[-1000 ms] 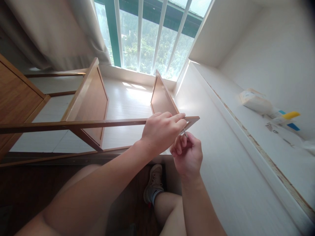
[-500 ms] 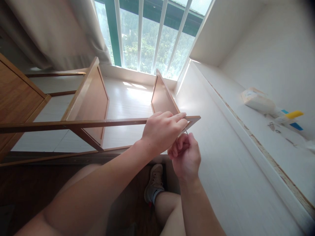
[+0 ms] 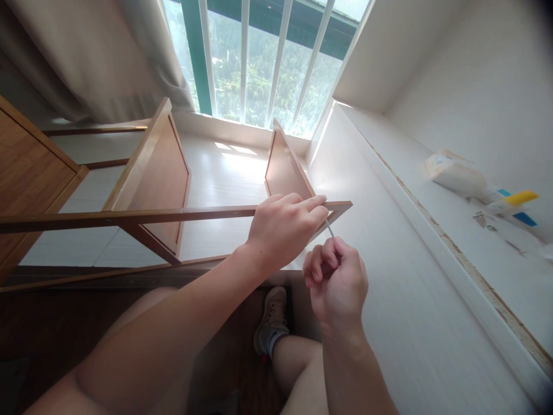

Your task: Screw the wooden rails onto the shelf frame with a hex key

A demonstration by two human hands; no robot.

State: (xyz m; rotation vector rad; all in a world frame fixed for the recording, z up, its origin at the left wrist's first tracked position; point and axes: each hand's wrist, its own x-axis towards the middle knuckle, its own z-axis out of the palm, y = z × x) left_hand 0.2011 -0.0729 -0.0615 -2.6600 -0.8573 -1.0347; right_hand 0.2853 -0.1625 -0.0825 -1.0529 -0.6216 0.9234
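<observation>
My left hand (image 3: 283,225) is wrapped over the wooden rail (image 3: 207,214) close to its right end, where the rail meets an upright panel (image 3: 287,167). Just below it, my right hand (image 3: 337,282) is closed with the fingers curled in. From its thumb and fingers a thin metal hex key (image 3: 330,229) points up toward the corner of the frame. The far tip is hidden by my left hand, so whether it sits in a screw cannot be seen. Another panel (image 3: 155,178) stands between the rails further left.
A pale board wall (image 3: 389,248) runs along the right. On the ledge beyond it lie a plastic bag (image 3: 453,173), a yellow-handled tool (image 3: 521,198) and small metal fittings (image 3: 479,219). A barred window (image 3: 259,69) is at the back, a curtain (image 3: 95,57) at left.
My right hand has moved down and slightly right, away from the rail, with more of the hex key showing. My left hand stays on the rail.
</observation>
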